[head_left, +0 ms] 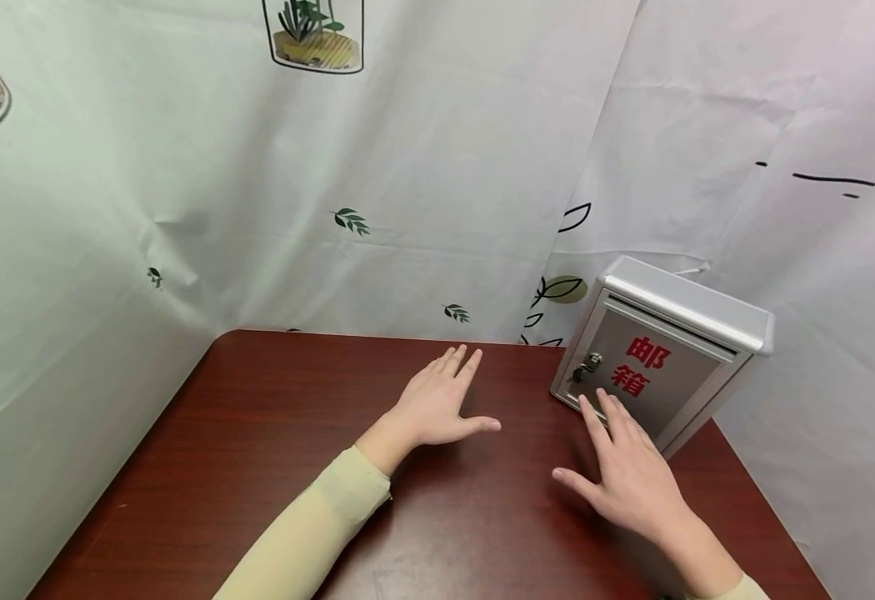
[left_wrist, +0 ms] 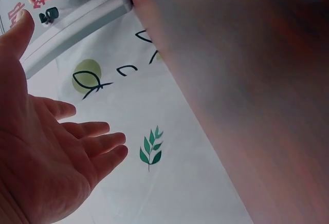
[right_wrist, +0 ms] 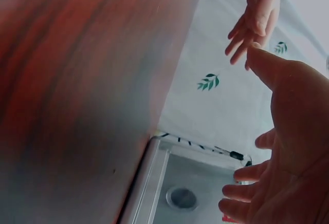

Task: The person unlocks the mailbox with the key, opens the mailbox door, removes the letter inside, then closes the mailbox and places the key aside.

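Observation:
A silver metal mailbox (head_left: 666, 350) with red characters on its door stands at the right back of the table. In its door lock (head_left: 593, 361) sits a key (head_left: 578, 374). My right hand (head_left: 628, 475) is held in front of the mailbox, fingers extended, thumb out to the left, overlapping the door's lower part in the head view. Left of it, my left hand (head_left: 437, 404) stretches over the table with straight fingers and spread thumb. Neither hand holds anything. In the right wrist view a round dark spot (right_wrist: 181, 198) shows on the mailbox door.
The reddish-brown wooden table (head_left: 257, 433) has a rounded back left corner. White curtains (head_left: 422, 167) printed with leaves and jars hang behind it and along both sides, close to its edges.

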Demonstrator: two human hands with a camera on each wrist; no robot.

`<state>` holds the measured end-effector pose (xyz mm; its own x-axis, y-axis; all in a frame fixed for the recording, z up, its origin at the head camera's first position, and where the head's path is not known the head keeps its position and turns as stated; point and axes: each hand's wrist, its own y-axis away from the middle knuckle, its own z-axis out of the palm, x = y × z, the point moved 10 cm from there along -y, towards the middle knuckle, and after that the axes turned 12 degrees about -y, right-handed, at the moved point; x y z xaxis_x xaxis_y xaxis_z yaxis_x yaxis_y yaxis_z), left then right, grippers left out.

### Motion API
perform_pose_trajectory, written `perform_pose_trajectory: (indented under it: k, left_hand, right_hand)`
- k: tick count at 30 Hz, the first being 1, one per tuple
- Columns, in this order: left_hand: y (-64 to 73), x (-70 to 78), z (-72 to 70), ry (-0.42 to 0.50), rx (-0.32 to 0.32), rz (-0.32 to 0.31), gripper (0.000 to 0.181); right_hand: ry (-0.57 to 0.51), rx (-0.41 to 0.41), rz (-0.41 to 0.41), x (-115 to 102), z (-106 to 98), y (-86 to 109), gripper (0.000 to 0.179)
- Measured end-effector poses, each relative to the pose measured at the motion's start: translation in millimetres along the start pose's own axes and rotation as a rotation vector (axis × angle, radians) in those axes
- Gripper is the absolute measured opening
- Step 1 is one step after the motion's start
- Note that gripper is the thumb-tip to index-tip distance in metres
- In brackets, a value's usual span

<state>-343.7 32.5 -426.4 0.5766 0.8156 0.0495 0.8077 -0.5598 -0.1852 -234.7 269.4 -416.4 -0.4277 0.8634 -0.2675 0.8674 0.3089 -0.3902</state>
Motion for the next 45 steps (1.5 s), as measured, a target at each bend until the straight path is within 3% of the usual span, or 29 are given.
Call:
perform_pose_trajectory:
  k: [15,29,34,38,41,45]
  left_hand:
    - [-26.3,21.2,8.8,0.137,-0.034,0.036,0.118]
    - [-55.6,29.2,11.2,0.222,-0.028,-0.049,0.097]
    - [-65.2,32.0,12.9,0.255,-0.036,-0.058,0.094]
    - [-74.2,35.2,14.3,0.309,-0.042,-0.059,0.09]
    - [-81.3,38.8,15.4,0.373,-0.044,-0.056,0.088]
    - [-89.1,41.5,19.3,0.429,-0.045,-0.068,0.086]
  right_hand:
    - [-0.003,0.059,0.065,20.8,-20.8,28.5,0.119]
    - [-0.052,0.132,0.128,38.4,-37.7,44.7,0.118]
    - [-0.063,0.183,0.122,41.5,-45.8,46.7,0.113]
    - [-0.082,0.272,0.122,45.0,-56.5,47.5,0.097]
    - [-0.1,0.346,0.186,53.2,-65.7,49.5,0.079]
    - [-0.12,0.404,0.361,71.9,-75.1,56.3,0.065]
